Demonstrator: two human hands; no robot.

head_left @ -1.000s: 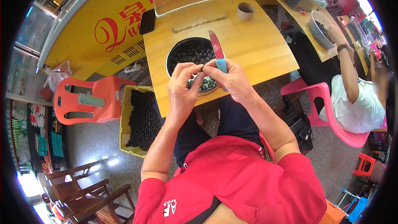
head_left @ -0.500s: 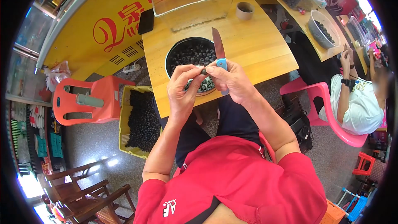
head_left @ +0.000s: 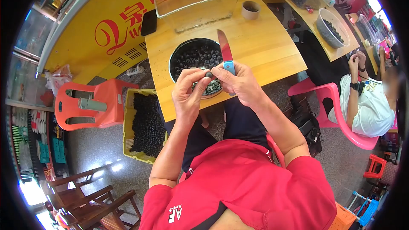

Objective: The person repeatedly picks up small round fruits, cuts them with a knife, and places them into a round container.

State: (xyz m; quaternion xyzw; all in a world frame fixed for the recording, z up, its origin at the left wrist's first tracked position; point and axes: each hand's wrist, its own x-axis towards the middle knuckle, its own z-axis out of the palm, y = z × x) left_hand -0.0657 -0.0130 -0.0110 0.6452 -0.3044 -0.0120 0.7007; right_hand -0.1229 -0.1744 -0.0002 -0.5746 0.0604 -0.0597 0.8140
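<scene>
Left hand [head_left: 186, 93]: grip closed, thumb and fingertips pinching a small dark round piece [head_left: 208, 75] over the bowl [head_left: 174, 54], which held many similar pieces [head_left: 200, 56] on the wooden bench [head_left: 264, 38]. Right hand [head_left: 243, 84]: grip wrapped around the blue-handled knife [head_left: 224, 46] (blade directed toward the bench's far side), thumb tip just beside the pinched piece.

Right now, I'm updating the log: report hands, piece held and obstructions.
Left hand pinching small round dark piece. Right hand gripping blue-handled metal knife, blade pointing away. Hands partly hiding round black bowl of dark pieces; no obstruction visible.
</scene>
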